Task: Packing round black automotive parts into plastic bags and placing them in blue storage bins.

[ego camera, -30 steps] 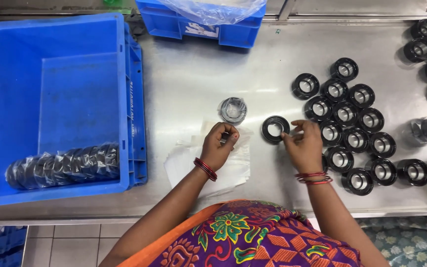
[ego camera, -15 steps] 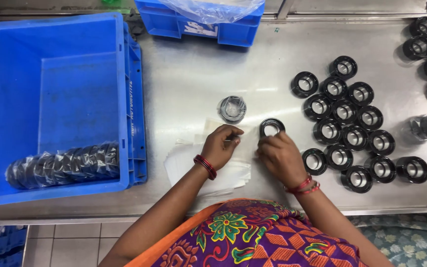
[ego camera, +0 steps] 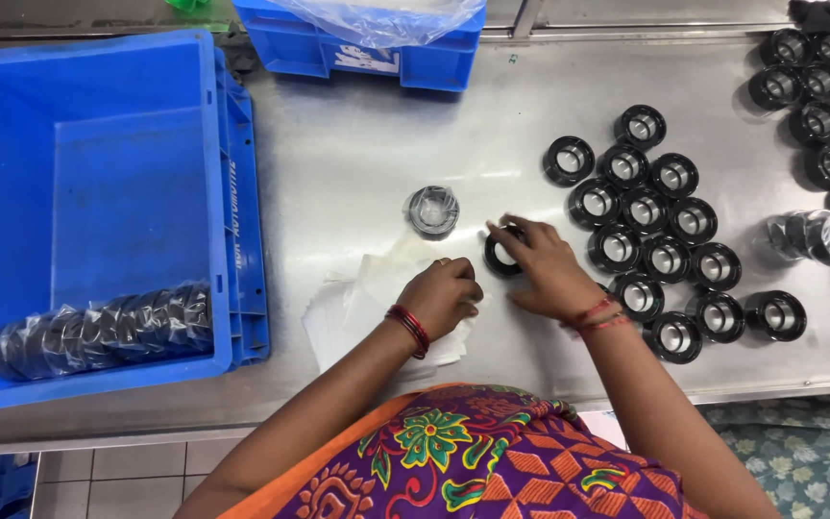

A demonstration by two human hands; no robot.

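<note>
My right hand grips a black ring-shaped part that lies on the steel table, fingers curled over its right side. My left hand rests just left of it, fingers closed on the top sheet of a stack of clear plastic bags. A part wrapped in clear plastic stands a little beyond both hands.
A cluster of several black ring parts lies right of my hands, with more at the far right corner. A large blue crate at left holds a row of wrapped parts. A smaller blue bin stands at the back.
My right hand has carried the black ring from the cluster leftward toward my left hand. My left hand has shifted slightly down onto the bags.
</note>
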